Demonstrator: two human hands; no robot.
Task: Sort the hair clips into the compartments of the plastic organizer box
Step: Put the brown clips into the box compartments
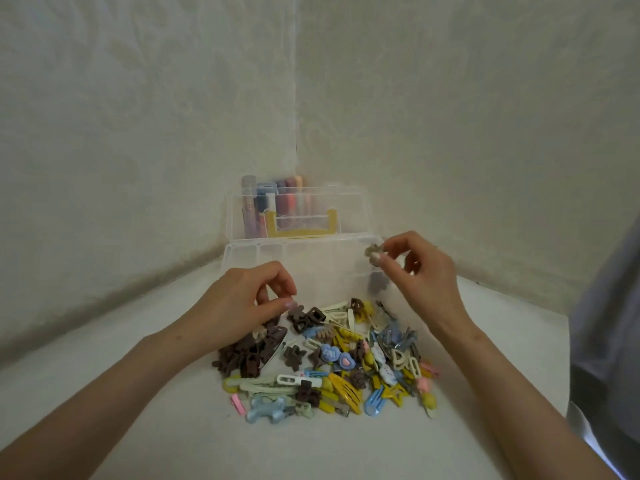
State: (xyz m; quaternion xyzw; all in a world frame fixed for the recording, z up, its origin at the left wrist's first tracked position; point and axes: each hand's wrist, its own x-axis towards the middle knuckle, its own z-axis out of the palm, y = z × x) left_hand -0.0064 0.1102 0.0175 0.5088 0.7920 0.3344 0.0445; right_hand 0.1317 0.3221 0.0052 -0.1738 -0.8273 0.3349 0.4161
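A clear plastic organizer box [304, 252] stands open at the back of the white surface, its lid [298, 209] upright with a yellow handle. In front lies a pile of hair clips [332, 358] in brown, yellow, blue, cream and pink. My right hand [419, 271] pinches a small grey-beige flower clip [373, 250] above the box's right end. A brownish clip [378, 285] lies in the right compartment below it. My left hand [252, 299] has its fingers curled at the pile's back left edge, its fingertips touching a brown clip [297, 310].
Several coloured tubes [273, 202] stand in the corner behind the box lid. Two pale walls meet just behind the box. A grey-blue fabric edge [609, 323] hangs at the right side of the view.
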